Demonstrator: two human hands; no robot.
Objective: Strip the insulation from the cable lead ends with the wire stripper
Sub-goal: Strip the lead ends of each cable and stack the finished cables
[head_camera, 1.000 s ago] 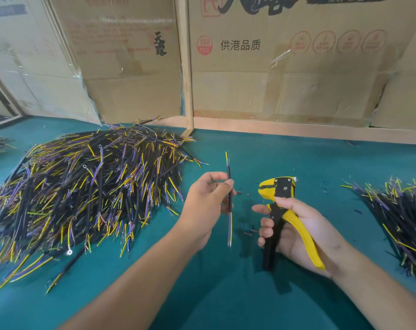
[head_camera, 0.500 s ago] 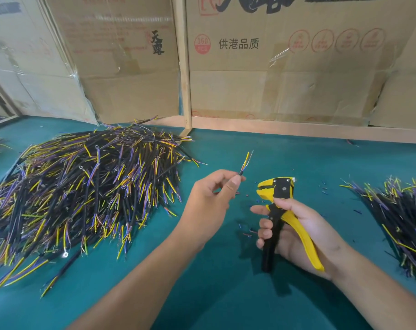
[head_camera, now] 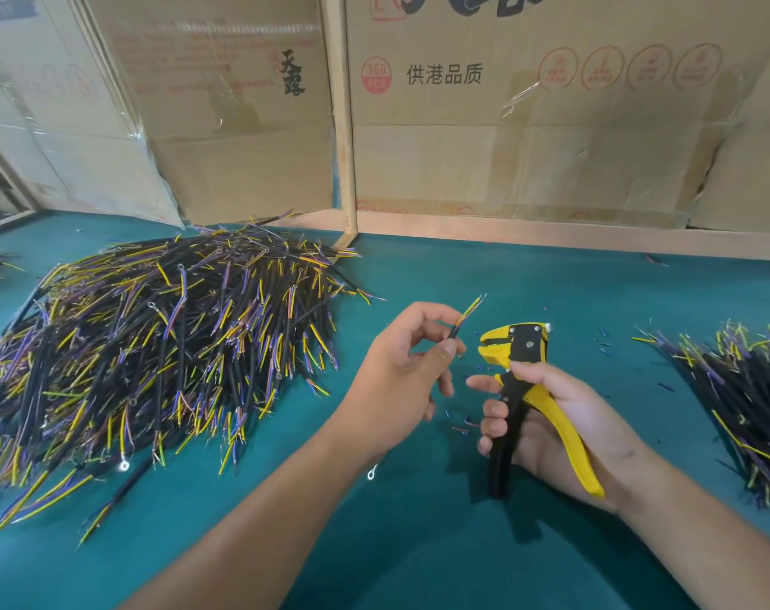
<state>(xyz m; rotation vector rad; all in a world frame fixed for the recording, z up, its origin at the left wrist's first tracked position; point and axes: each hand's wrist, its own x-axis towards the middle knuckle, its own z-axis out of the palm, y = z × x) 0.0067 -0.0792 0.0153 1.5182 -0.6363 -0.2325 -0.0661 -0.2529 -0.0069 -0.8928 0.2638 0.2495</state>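
Note:
My left hand (head_camera: 398,380) pinches a short black cable (head_camera: 464,320) between thumb and fingers. Its yellow and purple lead ends fan up and to the right, just left of the stripper's jaws. The rest of the cable is hidden behind the hand, with a ring terminal (head_camera: 372,473) showing below the wrist. My right hand (head_camera: 550,429) grips the yellow and black wire stripper (head_camera: 517,367) by its handles, head up, jaws facing left, handles spread. A small gap separates the leads from the jaws.
A large heap of black cables (head_camera: 154,358) with yellow and purple leads covers the left of the green table (head_camera: 418,543). A smaller cable pile (head_camera: 744,398) lies at the right edge. Insulation bits (head_camera: 460,429) litter the mat. Cardboard boxes (head_camera: 506,125) wall off the back.
My left hand turned the cable from upright to tilted, so its leads point up-right toward the stripper head. The right hand and stripper stayed nearly still.

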